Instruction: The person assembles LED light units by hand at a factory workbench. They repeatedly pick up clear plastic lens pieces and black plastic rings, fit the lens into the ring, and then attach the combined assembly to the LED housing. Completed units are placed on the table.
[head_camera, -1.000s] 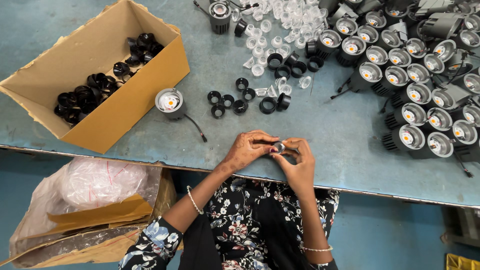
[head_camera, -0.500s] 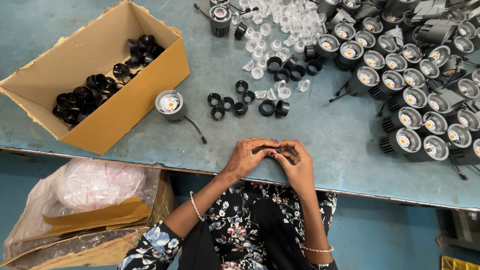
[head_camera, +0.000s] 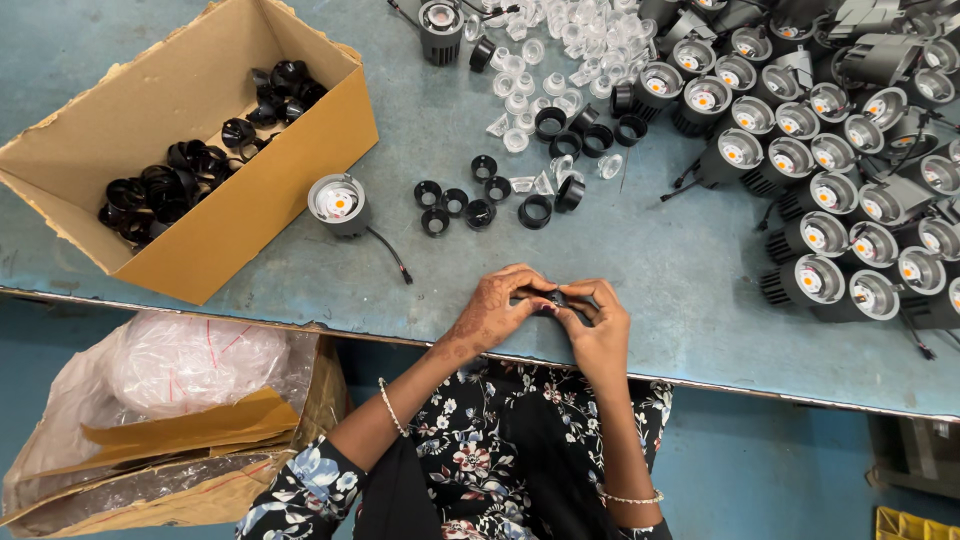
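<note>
Both hands meet at the near edge of the table (head_camera: 300, 270). The left hand (head_camera: 497, 312) and the right hand (head_camera: 598, 325) pinch one small black ring (head_camera: 553, 299) between their fingertips, mostly hidden. One lone lamp (head_camera: 338, 203) with a cord stands beside one open box (head_camera: 255, 215) of black parts. About seven loose rings (head_camera: 480, 200) lie just beyond the hands. Clear lenses (head_camera: 535, 60), too many to count, pile further back. Roughly two dozen lamps (head_camera: 830, 170) crowd the right side.

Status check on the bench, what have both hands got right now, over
Left hand and right hand together, pinching a small black ring part over the table edge. Loose black rings lie beyond. Nothing blocking.
</note>
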